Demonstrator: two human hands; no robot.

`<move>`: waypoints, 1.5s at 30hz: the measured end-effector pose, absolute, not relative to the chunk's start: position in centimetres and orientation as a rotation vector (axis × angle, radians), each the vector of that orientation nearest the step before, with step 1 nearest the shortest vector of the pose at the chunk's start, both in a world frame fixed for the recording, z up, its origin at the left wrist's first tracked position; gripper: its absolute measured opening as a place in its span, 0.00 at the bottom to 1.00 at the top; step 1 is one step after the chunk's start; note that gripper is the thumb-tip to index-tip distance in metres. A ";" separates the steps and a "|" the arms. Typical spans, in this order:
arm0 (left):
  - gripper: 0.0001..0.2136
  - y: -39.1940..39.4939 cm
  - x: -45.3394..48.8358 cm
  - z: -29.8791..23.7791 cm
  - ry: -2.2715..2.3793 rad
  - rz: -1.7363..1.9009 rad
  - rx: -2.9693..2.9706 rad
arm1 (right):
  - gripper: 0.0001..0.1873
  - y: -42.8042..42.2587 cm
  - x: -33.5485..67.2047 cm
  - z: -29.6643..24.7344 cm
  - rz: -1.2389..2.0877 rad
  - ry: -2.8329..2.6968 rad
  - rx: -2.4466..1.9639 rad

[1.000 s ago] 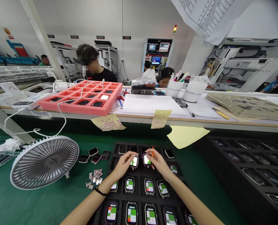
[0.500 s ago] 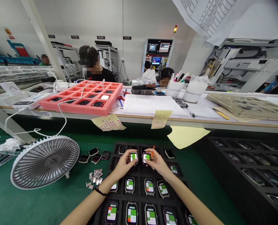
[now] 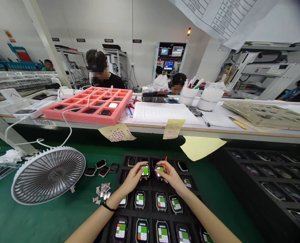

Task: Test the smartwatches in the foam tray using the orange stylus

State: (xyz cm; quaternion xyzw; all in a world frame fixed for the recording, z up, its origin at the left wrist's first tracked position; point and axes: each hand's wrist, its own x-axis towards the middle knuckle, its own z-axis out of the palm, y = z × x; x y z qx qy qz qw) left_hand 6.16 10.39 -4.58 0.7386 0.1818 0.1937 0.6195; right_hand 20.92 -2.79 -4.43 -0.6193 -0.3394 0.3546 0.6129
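My left hand (image 3: 132,177) pinches a smartwatch (image 3: 145,170) by its sides, and its screen shows green and white. My right hand (image 3: 170,176) grips a second smartwatch (image 3: 160,171) and also holds a thin orange stick (image 3: 165,163) that points upward. Both watches lie over the far rows of a black foam tray (image 3: 151,213). Its compartments hold several more watches with lit green, white and red screens. My fingers partly hide both held watches.
A white desk fan (image 3: 48,176) stands left of the tray. Several loose watches (image 3: 100,168) and a pile of paper scraps (image 3: 101,192) lie on the green mat (image 3: 51,219). Another black tray (image 3: 271,189) sits at right. A pink foam tray (image 3: 89,105) rests on the bench beyond.
Both hands have shifted slightly away from me, carrying their watches toward the far row. The right-hand watch has also moved a little to the right.
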 end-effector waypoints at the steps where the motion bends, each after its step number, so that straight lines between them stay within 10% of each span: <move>1: 0.19 10.4 6.2 -4.7 0.417 0.430 1.691 | 0.19 -2.8 20.9 -4.5 0.821 -0.795 -1.421; 45: 0.16 10.6 6.4 -4.6 0.456 0.538 1.699 | 0.19 -3.0 20.7 -4.1 0.870 -0.904 -1.418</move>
